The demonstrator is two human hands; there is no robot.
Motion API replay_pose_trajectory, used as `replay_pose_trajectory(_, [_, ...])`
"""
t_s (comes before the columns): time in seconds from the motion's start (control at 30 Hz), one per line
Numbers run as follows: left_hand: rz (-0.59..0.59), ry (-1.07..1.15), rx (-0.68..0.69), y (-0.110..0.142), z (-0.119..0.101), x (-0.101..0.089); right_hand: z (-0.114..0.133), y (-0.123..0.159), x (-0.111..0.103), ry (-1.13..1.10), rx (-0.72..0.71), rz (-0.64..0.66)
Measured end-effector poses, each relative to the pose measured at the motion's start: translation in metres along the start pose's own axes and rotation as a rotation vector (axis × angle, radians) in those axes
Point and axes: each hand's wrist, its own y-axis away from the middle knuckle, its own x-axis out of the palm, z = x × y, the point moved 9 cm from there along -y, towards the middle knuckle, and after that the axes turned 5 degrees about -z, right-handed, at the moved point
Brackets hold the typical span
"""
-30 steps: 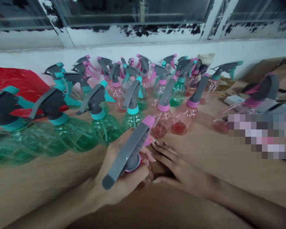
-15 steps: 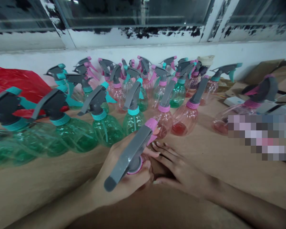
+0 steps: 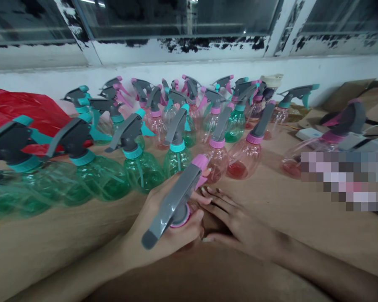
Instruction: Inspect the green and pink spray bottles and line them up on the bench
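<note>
My left hand (image 3: 164, 218) is wrapped round the neck of a pink spray bottle (image 3: 176, 201) with a grey head and pink nozzle and trigger. Its body is mostly hidden behind my fingers. Just to the right, my right hand (image 3: 236, 222) lies flat on the brown table (image 3: 302, 235), fingers stretched out and holding nothing. Beyond my left hand stands a green spray bottle (image 3: 178, 157) with a turquoise collar. Two pink spray bottles, one upright (image 3: 217, 161) and one leaning (image 3: 245, 159), stand past my fingertips.
Green spray bottles (image 3: 103, 178) line the left side, with several more pink and green ones behind. A red plastic bag (image 3: 28, 113) lies at the far left. Another pink bottle (image 3: 302, 155) and a cardboard box (image 3: 349, 96) are at the right, below the white wall (image 3: 138, 69).
The spray bottle's head in my left hand has shifted slightly right and up at its back end. My right hand stays in the same place.
</note>
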Motion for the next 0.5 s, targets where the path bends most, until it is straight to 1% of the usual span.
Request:
replay_pose_trajectory(0.17, [-0.045, 0.044, 0.052, 0.0023, -0.0009, -0.0035, -0.0004, 0.0005, 0.0003, -0.009, 0.020, 0.022])
replay_pose_trajectory(0.4, [-0.002, 0.057, 0.020, 0.0000, 0.0008, -0.0013, 0.0012, 0.0015, -0.0017, -0.014, 0.001, -0.021])
replay_pose_trajectory(0.5, [0.043, 0.058, 0.024, 0.0010, 0.0007, 0.0014, 0.0008, 0.0019, 0.0005, -0.001, 0.002, 0.001])
